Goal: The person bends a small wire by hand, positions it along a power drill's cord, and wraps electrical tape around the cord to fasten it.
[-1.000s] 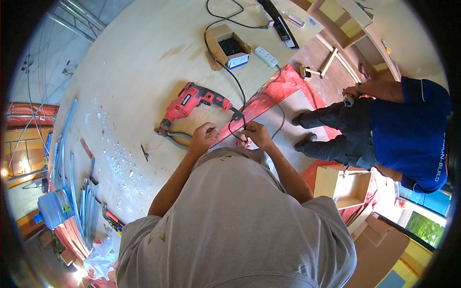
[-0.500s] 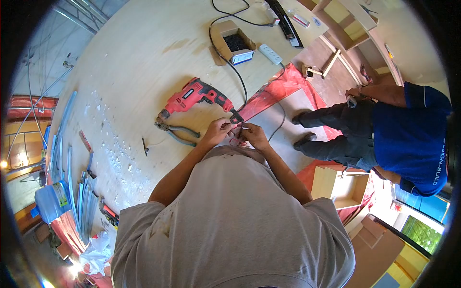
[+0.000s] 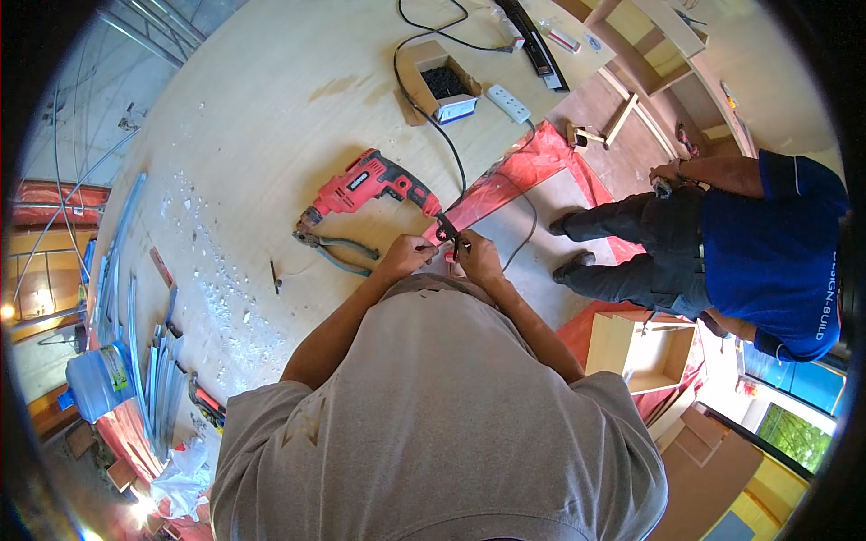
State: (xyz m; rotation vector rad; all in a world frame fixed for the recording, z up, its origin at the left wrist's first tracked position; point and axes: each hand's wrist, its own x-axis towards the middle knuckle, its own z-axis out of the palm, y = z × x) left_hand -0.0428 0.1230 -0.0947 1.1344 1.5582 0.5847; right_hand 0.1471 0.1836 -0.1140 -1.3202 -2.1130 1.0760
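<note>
Head view: a red power drill (image 3: 356, 187) is laid on its side on the pale tabletop (image 3: 244, 117), with its chuck against the head of the pliers (image 3: 309, 239). The left hand (image 3: 408, 256), placed over the plier handles one second ago, has been moved across to the black fitting (image 3: 446, 225) at the base of the drill handle. Both plier handles are thereby uncovered. The fitting now lies between the two hands, slightly nearer to the wearer than half a second ago. Dark material appears to be pinched by the right hand (image 3: 480, 260); whether it belongs to the fitting or the cord (image 3: 450, 147) cannot be told. The left fingertips are drawn together beside the fitting; whether anything is gripped cannot be determined. Work is judged to be concentrated at the fitting, with both hands engaged and the drill body left resting.
</note>
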